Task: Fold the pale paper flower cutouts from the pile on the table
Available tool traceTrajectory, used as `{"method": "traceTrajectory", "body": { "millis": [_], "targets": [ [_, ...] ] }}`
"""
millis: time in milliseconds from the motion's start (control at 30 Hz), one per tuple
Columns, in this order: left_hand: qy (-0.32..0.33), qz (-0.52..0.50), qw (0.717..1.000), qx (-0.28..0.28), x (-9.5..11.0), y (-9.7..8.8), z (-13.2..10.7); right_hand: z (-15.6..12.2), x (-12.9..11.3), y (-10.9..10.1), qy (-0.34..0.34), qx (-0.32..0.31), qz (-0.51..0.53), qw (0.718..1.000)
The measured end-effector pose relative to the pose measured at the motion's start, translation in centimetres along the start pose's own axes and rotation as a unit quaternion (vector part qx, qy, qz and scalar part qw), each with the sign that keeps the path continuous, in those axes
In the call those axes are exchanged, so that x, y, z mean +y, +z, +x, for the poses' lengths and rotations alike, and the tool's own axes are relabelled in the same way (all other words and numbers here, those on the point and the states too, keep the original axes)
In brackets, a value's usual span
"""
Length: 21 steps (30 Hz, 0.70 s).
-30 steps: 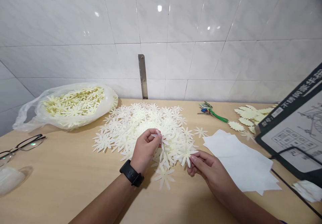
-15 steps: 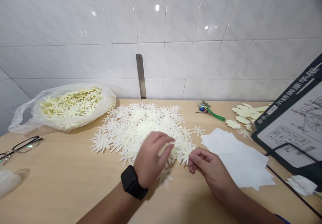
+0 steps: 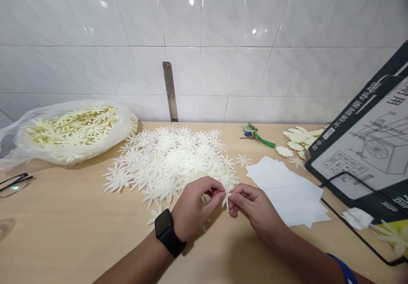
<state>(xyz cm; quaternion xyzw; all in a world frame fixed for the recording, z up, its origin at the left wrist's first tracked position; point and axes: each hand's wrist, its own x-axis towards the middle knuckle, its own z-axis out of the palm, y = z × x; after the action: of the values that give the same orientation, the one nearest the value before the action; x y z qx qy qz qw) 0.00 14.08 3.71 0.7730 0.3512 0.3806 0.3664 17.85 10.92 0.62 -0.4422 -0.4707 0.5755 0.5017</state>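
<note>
Between my two hands is a pale cream flower-shaped cutout [image 3: 227, 194] with long narrow petals. My left hand [image 3: 204, 201], a black watch [image 3: 167, 232] on its wrist, pinches one side of it between thumb and fingertips. The thumb and fingers of my right hand [image 3: 251, 205] close on the other side. Just beyond them a wide pile of similar flower cutouts [image 3: 172, 158] spreads over the table [image 3: 79, 228]. One loose cutout [image 3: 244, 160] lies at the right of the pile, and part of another shows beneath my left hand.
At the left stands a plastic bag [image 3: 126, 126] full of yellowish flower cutouts. White paper sheets [image 3: 288, 190], keys with a green strap [image 3: 264, 140] and scalloped cutouts [image 3: 299, 139] lie to the right. A printed dark carton [image 3: 360, 156] leans there; glasses [image 3: 15, 184] rest far left.
My left hand has come right and met my right hand at the flower cutout, which both now pinch. The camera view has shifted slightly to the right.
</note>
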Motion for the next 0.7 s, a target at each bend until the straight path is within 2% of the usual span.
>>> {"method": "traceTrajectory", "body": {
  "millis": [167, 267, 333, 400, 433, 500, 567, 633, 700],
  "targets": [
    [-0.076, -0.106, 0.990, 0.054, 0.0, -0.6, 0.5, 0.0, -0.1, 0.0, -0.012, 0.013, -0.014, 1.000],
    [-0.096, -0.145, 0.974, 0.145, -0.9, -2.1, 1.1, 0.0, -0.2, -0.1, -0.027, 0.028, -0.026, 0.999],
    [-0.094, -0.092, 0.963, 0.235, -1.8, -3.5, 1.5, 0.1, -0.3, -0.2, -0.024, 0.031, -0.028, 0.999],
    [-0.060, 0.036, 0.944, 0.323, -2.6, -5.0, 1.8, 0.1, -0.2, -0.2, -0.014, 0.031, -0.025, 0.999],
    [-0.030, 0.114, 0.931, 0.345, -2.9, -5.6, 1.9, 0.1, -0.2, -0.2, -0.010, 0.031, -0.023, 0.999],
    [0.030, 0.251, 0.907, 0.337, -3.3, -6.1, 2.0, 0.1, -0.2, -0.2, -0.004, 0.031, -0.019, 0.999],
    [0.065, 0.323, 0.901, 0.284, -3.1, -5.6, 1.8, 0.1, -0.2, -0.1, 0.004, 0.033, -0.021, 0.999],
    [0.082, 0.325, 0.914, 0.230, -2.5, -4.3, 1.5, 0.2, -0.3, -0.1, 0.010, 0.037, -0.027, 0.999],
    [0.107, 0.282, 0.932, 0.200, -1.6, -2.8, 0.9, 0.2, -0.4, 0.0, 0.014, 0.042, -0.026, 0.999]
  ]
}}
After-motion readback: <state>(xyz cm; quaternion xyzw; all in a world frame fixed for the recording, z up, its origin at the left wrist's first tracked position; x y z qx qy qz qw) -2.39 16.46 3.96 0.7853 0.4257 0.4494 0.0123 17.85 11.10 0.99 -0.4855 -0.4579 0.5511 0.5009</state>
